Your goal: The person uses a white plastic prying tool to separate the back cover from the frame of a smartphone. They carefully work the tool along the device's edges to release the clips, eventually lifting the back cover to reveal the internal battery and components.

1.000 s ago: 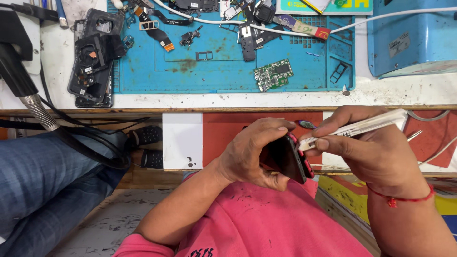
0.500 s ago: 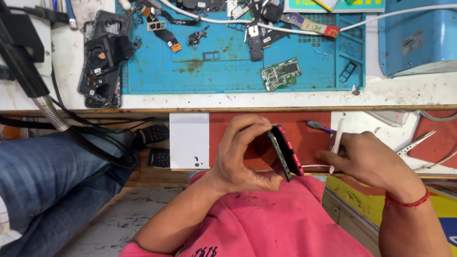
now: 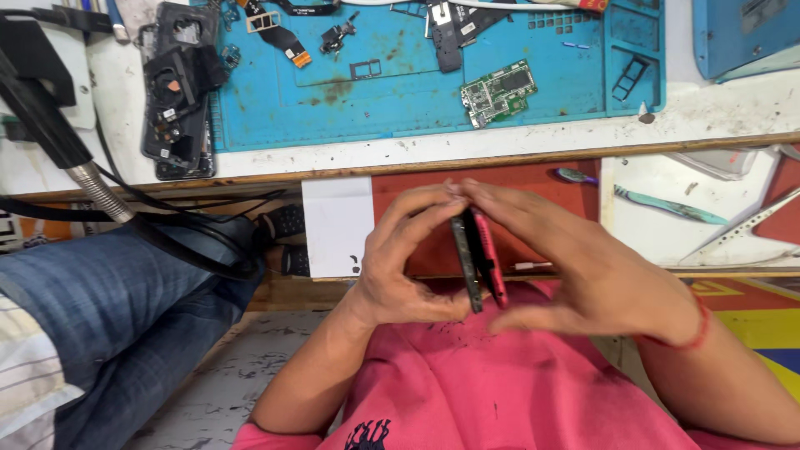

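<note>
We have the phone (image 3: pixel 477 260) edge-on at the centre of the view, below the bench edge and above the pink shirt (image 3: pixel 467 383); its dark front panel and its red back shell stand slightly apart, a thin seam showing between them. Our left hand (image 3: pixel 400 267) curls around the dark side from nine o'clock, fingers closed on it, thumb under the lower end. Our right hand (image 3: pixel 583 267) presses flat against the red side from three o'clock, fingers stretched and only lightly bent, their tips meeting the left fingertips at twelve o'clock above the phone. Neither hand holds a tool.

To do this well, we judge that pressure should be spread evenly along the long edges, not at one corner, so that the thin panel does not bend; we should keep the two halves parallel and watch the seam, since whether a flex cable runs inside we cannot tell.

Further out, a green pry tool (image 3: pixel 671 206) lies on the open drawer at two o'clock. On the bench at twelve o'clock the blue mat (image 3: pixel 417 100) carries a green circuit board (image 3: pixel 497 92), and at ten o'clock lies a stripped black phone frame (image 3: pixel 177 92). Another person's jeans-clad leg (image 3: pixel 108 308) sits at eight o'clock
</note>
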